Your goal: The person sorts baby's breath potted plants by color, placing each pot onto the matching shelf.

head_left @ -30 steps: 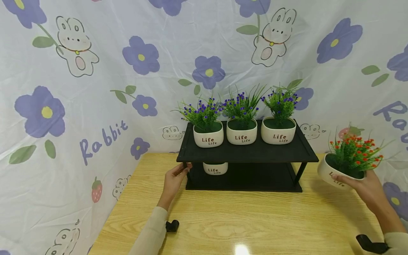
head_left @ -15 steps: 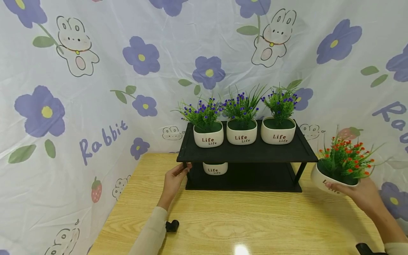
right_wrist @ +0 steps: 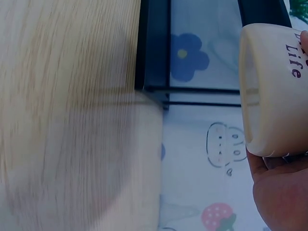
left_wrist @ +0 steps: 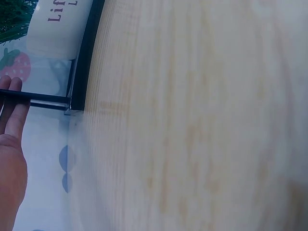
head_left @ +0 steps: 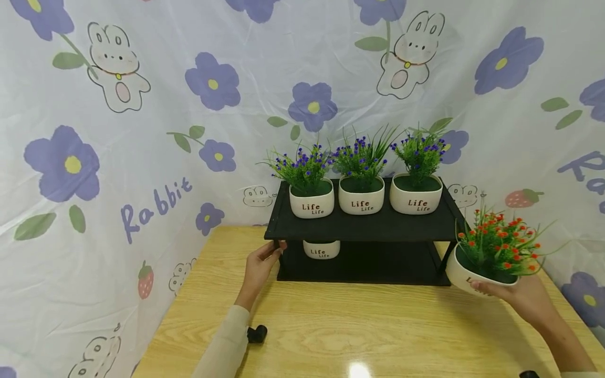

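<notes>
My right hand [head_left: 529,299] grips a white flowerpot [head_left: 477,274] of red-orange flowers, thumb across its front near the printed lettering. The pot is tilted and raised above the table, close to the right front post of a black two-tier shelf [head_left: 364,227]. In the right wrist view, the underside of the flowerpot [right_wrist: 269,91] faces the camera. At the shelf's left front post, my left hand [head_left: 259,268] holds on; in the left wrist view its fingers reach behind the post [left_wrist: 48,98]. A similar white pot [head_left: 321,250] stands on the lower tier, its plant hidden.
Three white pots with purple flowers, left [head_left: 312,205], middle [head_left: 361,202] and right [head_left: 416,201], line the upper tier. The shelf stands on a wooden table [head_left: 331,325]. Behind it hangs a patterned cloth [head_left: 255,131].
The right hand has carried the red-flowered pot left and slightly down, towards the shelf's right end. The left hand stays at its post.
</notes>
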Available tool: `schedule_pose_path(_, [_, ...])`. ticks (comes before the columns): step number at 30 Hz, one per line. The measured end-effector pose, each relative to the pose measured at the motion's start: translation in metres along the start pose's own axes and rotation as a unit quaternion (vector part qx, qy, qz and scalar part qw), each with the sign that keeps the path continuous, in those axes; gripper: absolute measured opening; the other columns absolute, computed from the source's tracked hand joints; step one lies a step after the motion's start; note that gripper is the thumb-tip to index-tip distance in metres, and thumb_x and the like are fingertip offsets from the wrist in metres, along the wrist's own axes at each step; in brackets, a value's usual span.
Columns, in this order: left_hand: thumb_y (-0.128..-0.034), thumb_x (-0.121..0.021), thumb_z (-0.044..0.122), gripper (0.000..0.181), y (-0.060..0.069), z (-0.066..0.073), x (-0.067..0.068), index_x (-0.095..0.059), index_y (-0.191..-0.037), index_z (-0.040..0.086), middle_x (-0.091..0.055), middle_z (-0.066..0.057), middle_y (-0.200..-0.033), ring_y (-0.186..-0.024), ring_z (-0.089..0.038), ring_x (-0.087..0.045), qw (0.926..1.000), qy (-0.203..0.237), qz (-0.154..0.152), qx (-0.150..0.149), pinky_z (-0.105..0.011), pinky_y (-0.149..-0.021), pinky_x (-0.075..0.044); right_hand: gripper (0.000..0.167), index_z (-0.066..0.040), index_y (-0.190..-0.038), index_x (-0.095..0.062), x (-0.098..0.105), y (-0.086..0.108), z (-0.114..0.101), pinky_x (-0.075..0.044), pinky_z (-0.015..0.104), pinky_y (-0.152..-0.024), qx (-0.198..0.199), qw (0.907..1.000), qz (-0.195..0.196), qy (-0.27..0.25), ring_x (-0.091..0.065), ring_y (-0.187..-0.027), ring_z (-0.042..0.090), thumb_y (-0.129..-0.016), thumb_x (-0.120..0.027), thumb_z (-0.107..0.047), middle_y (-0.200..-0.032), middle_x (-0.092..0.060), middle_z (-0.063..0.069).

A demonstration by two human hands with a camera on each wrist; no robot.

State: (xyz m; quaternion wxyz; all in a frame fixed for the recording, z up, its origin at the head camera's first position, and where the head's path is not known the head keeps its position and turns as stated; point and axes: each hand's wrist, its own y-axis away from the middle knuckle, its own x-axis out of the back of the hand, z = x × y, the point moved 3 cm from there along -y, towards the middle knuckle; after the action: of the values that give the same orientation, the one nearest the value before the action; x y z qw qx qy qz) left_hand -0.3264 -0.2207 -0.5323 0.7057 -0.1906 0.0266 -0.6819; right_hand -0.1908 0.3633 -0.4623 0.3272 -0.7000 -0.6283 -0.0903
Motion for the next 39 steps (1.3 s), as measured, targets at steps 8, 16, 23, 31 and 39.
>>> schedule_pose_path(8, [-0.1055,-0.068,0.012,0.029,-0.001,0.001,-0.001,-0.076,-0.133,0.008,-0.078,-0.015,-0.125,-0.113,-0.005,-0.073,0.9999,-0.002,0.000,-0.014,-0.017,-0.095,-0.058,0.111,-0.027,-0.167,-0.030,-0.013,-0.001,-0.015,-0.039,0.000,-0.088,0.013,0.9999,0.003,0.000,-0.048,-0.120,-0.019,-0.079,-0.093,-0.003,-0.142,-0.048,-0.029])
schedule_pose_path(16, [-0.1048,-0.069,0.009,0.029,0.000,0.003,-0.002,-0.076,-0.133,0.006,-0.079,-0.017,-0.123,-0.112,-0.005,-0.073,0.9996,-0.006,0.012,-0.025,-0.016,-0.092,-0.059,0.108,-0.027,-0.164,-0.034,-0.034,0.002,-0.026,-0.035,-0.001,-0.092,0.015,0.9999,-0.006,0.003,-0.045,-0.123,-0.019,-0.077,-0.096,-0.009,-0.142,-0.048,-0.030])
schedule_pose_path(23, [-0.1048,-0.069,0.009,0.029,0.000,0.002,-0.003,-0.075,-0.133,0.005,-0.078,-0.019,-0.124,-0.115,-0.014,-0.074,0.9998,0.002,0.010,-0.020,-0.015,-0.093,-0.058,0.104,-0.019,-0.163,-0.039,-0.055,0.003,-0.032,-0.035,0.000,-0.096,0.024,0.9991,-0.036,0.005,-0.045,-0.124,-0.021,-0.076,-0.097,-0.014,-0.141,-0.048,-0.035])
schedule_pose_path(31, [-0.1060,-0.067,0.011,0.031,0.000,0.003,-0.003,-0.074,-0.136,0.007,-0.076,-0.020,-0.128,-0.123,-0.032,-0.072,0.9999,0.005,0.003,-0.011,-0.016,-0.095,-0.058,0.092,-0.011,-0.154,-0.050,-0.081,0.006,-0.039,-0.041,0.003,-0.097,0.042,0.9962,-0.074,-0.019,-0.053,-0.122,-0.019,-0.076,-0.099,-0.016,-0.136,-0.057,-0.034])
schedule_pose_path(39, [-0.1046,-0.069,0.008,0.030,0.000,0.003,-0.002,-0.075,-0.134,0.010,-0.078,-0.017,-0.125,-0.123,-0.035,-0.072,0.9999,0.006,0.005,-0.009,-0.016,-0.095,-0.058,0.085,-0.011,-0.149,-0.057,-0.099,0.011,-0.038,-0.049,0.009,-0.096,0.044,0.9925,-0.100,-0.056,-0.060,-0.119,-0.012,-0.075,-0.099,-0.016,-0.133,-0.065,-0.026])
